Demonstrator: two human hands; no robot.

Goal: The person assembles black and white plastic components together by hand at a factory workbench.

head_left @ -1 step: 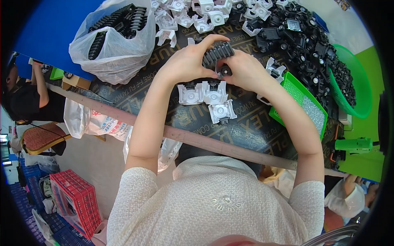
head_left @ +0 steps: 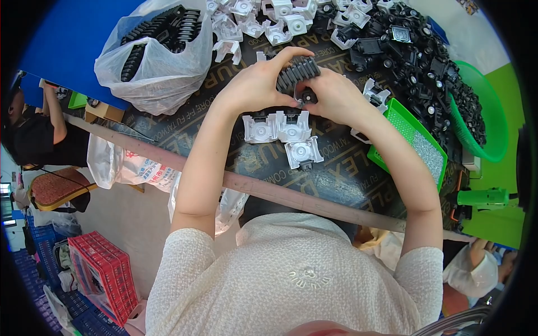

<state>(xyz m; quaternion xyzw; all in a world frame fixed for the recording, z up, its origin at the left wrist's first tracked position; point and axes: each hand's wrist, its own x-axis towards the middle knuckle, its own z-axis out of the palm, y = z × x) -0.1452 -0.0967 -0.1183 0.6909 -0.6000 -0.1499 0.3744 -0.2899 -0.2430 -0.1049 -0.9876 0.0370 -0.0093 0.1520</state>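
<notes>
One red crate point(head_left: 115, 269), with blue crates point(head_left: 42, 238) to its left, a reddish-brown chair point(head_left: 56, 187) beyond it, a black-clad co-worker point(head_left: 39, 137) farther beyond, and a red-printed plastic bag point(head_left: 144, 168) beyond its right side.

Blk ribbed pc point(head_left: 298, 73), parallel ridges, held btwn L hand point(head_left: 255, 85) & R hand point(head_left: 335, 96), tilted, R end higher in view, ends partly hidden; small blk round pc point(head_left: 309, 97) just below.

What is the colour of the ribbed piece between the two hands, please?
The ribbed piece is black; the head view shows it best.
</notes>
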